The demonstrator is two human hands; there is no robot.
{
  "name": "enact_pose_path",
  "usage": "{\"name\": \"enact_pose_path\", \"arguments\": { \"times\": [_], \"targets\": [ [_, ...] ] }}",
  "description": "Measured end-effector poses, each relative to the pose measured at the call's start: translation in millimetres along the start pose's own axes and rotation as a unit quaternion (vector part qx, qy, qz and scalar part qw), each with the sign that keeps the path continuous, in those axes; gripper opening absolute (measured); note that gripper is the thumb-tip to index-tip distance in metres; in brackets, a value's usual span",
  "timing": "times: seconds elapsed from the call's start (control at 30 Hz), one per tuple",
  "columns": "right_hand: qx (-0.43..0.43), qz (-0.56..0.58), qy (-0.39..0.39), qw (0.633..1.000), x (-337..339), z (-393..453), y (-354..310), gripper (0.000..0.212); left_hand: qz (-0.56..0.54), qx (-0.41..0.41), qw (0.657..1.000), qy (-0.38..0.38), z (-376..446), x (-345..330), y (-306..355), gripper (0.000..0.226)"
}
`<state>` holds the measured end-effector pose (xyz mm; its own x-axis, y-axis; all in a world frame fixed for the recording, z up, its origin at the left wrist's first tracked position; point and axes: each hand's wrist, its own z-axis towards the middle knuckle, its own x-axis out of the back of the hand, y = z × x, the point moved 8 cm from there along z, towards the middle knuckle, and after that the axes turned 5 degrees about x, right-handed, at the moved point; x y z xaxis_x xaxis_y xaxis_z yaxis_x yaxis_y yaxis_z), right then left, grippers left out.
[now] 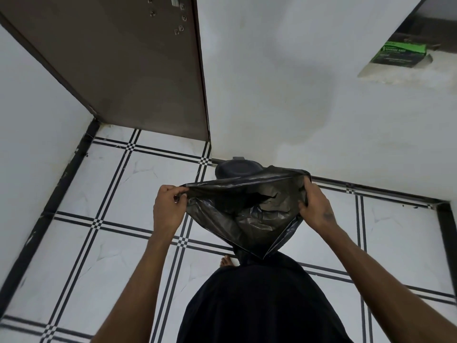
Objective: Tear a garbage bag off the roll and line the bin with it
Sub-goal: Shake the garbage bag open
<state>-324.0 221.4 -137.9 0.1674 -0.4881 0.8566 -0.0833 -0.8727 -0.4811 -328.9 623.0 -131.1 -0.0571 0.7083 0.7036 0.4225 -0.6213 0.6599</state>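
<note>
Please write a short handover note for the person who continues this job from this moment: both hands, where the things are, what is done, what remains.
Left hand: pinches the left edge of the thin black plastic garbage bag.
Right hand: grips the bag's right edge.
Bag: torn off, mouth stretched open, held in the air above the floor.
Dark round bin: on the tiled floor by the wall, behind the bag, partly hidden, not lined.
Green garbage bag box: on the ledge, upper right.
Left: lower the bag into the bin, fold its mouth over the rim.

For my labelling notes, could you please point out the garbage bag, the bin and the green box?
garbage bag (pixel 249 219): head view, crinkled inner wall.
bin (pixel 233 169): head view, dark top.
green box (pixel 399 55): head view, printed face.
</note>
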Motion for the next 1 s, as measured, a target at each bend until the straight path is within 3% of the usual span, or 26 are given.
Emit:
{"name": "enact_pose_path", "arguments": {
  "times": [0.37, 0.67, 1.0],
  "targets": [
    [-0.006, -0.012, -0.026, 1.0, -6.7, 53.4, -0.6, 0.057, 0.017, 0.012, 1.0, -0.008, 45.8, -9.3, 20.9, 0.037],
    [-0.028, 0.031, -0.054, 0.998, -26.1, 116.6, -4.4, 0.08, -0.013, 0.01, 1.0, 0.0, 98.2, -40.1, 40.5, 0.042],
    [-0.11, 0.082, -0.134, 0.981, -121.0, 134.4, 45.8, 0.057, 0.001, 0.09, 0.99, -0.112, 106.4, -144.4, -15.8, 0.051]
  ]
}}
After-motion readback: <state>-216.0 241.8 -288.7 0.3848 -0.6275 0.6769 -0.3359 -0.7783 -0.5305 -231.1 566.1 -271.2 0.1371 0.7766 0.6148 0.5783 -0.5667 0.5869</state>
